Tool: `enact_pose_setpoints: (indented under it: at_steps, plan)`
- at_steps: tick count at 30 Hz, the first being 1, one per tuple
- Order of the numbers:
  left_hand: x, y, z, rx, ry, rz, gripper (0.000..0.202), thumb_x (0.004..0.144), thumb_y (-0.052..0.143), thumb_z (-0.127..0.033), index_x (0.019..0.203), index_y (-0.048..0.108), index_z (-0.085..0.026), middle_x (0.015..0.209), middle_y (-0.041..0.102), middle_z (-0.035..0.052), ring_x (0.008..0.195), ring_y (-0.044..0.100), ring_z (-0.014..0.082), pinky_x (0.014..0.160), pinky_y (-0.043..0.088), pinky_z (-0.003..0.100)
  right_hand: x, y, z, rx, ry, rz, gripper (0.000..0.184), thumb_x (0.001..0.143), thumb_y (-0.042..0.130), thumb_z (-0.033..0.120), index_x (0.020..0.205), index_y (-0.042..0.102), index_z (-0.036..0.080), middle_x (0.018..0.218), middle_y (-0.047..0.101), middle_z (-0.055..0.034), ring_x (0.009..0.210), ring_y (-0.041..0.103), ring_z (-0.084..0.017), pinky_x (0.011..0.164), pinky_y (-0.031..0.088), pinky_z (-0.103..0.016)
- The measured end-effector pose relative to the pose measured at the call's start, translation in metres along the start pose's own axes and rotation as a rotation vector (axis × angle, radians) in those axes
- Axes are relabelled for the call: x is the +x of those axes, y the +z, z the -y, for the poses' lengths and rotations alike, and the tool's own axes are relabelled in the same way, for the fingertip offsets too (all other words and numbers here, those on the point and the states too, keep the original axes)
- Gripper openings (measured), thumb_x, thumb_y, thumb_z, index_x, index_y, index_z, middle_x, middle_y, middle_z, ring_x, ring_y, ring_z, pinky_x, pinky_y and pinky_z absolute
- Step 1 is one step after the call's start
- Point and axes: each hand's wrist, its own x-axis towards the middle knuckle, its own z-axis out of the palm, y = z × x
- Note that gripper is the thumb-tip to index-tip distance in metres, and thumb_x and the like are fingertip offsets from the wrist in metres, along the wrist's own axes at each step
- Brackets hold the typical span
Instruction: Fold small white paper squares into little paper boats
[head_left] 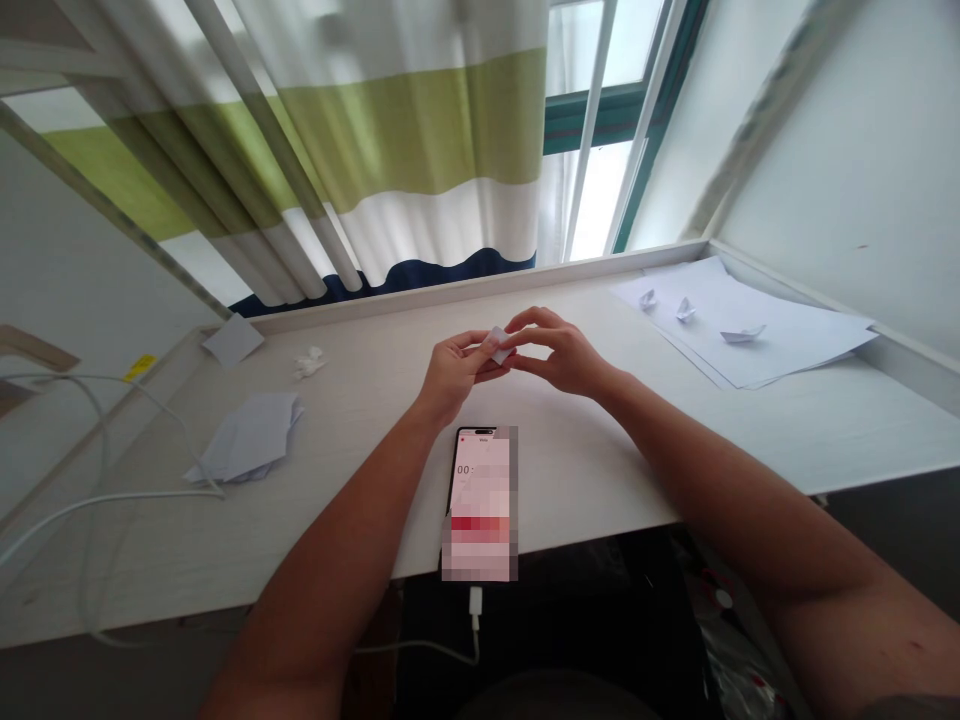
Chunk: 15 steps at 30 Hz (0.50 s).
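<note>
Your left fingers (474, 352) are clenched in a pinch on a small folded piece of white paper (499, 345), closing on it from the left. Your right fingers (531, 322) arch in from the opposite side, tips at the paper's right edge; whether they grip it or only meet it, you cannot tell from this view. The paper sits between both hands, slightly nearer the left hand (454, 370), with the right hand (564, 355) just beside it. Its long axis cannot be read, as the piece is small and partly hidden.

Take the hands as the clock centre, with the window (600, 190) at 12 o'clock. At 6 o'clock lies a smartphone (480, 500), its screen pixelated, with a white charging cable (474, 625) at its lower end. At 2 to 3 o'clock, three small paper boats (685, 309) stand on loose white sheets (814, 335). At 9 o'clock, a crumpled white scrap (309, 362) lies on the smooth white tabletop (360, 440), with a paper square (232, 340) beyond it. At 8 o'clock is a pile of folded paper (244, 437), beside a white cable (112, 495). A green, white and navy striped curtain (420, 130) hangs at 12 o'clock.
</note>
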Motion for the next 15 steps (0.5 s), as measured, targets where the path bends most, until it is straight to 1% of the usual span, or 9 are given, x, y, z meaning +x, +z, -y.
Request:
enact_pose_setpoints:
  at_steps: [3,6,9,11,15]
  plan:
    - [0.001,0.001,-0.002,-0.031,-0.025,-0.014,0.027,0.092,0.085,-0.040,0.098,0.079,-0.014,0.086,0.083,0.0081,0.081,0.082,0.0198,0.092,0.069,0.041,0.000,-0.001,0.001,-0.009,-0.014,-0.017,0.009,0.100,0.078,0.036,0.105,0.083,0.031,0.111,0.074,-0.0061,0.103,0.069,-0.026,0.090,0.058,-0.046]
    - [0.001,0.002,-0.001,-0.040,-0.029,-0.011,0.024,0.095,0.081,-0.037,0.096,0.079,-0.013,0.085,0.082,0.0077,0.080,0.082,0.0193,0.094,0.068,0.042,0.001,-0.001,0.003,0.011,-0.008,-0.031,0.013,0.101,0.076,0.040,0.100,0.084,0.029,0.105,0.075,-0.0063,0.098,0.069,-0.025,0.087,0.059,-0.045]
    - [0.000,0.003,0.000,-0.024,-0.014,0.035,0.025,0.095,0.082,-0.038,0.097,0.078,-0.013,0.089,0.083,0.0083,0.085,0.082,0.0194,0.099,0.066,0.042,0.002,0.000,0.005,0.036,0.052,-0.044,0.025,0.103,0.072,0.047,0.093,0.081,0.026,0.099,0.075,-0.0067,0.092,0.069,-0.024,0.085,0.060,-0.044]
    - [-0.001,0.004,0.000,-0.014,0.007,0.053,0.028,0.092,0.084,-0.039,0.101,0.077,-0.014,0.091,0.083,0.0087,0.087,0.083,0.0203,0.101,0.065,0.043,0.002,0.001,0.007,0.075,0.103,-0.065,0.032,0.104,0.068,0.051,0.091,0.078,0.024,0.096,0.074,-0.0069,0.085,0.069,-0.022,0.079,0.062,-0.042]
    - [-0.003,0.006,-0.001,0.029,0.078,0.042,0.039,0.087,0.089,-0.041,0.114,0.070,-0.018,0.089,0.084,0.0064,0.085,0.082,0.0206,0.096,0.064,0.043,0.003,0.005,0.011,0.140,0.187,-0.133,0.039,0.103,0.066,0.057,0.087,0.073,0.023,0.094,0.075,-0.0067,0.079,0.071,-0.020,0.072,0.064,-0.039]
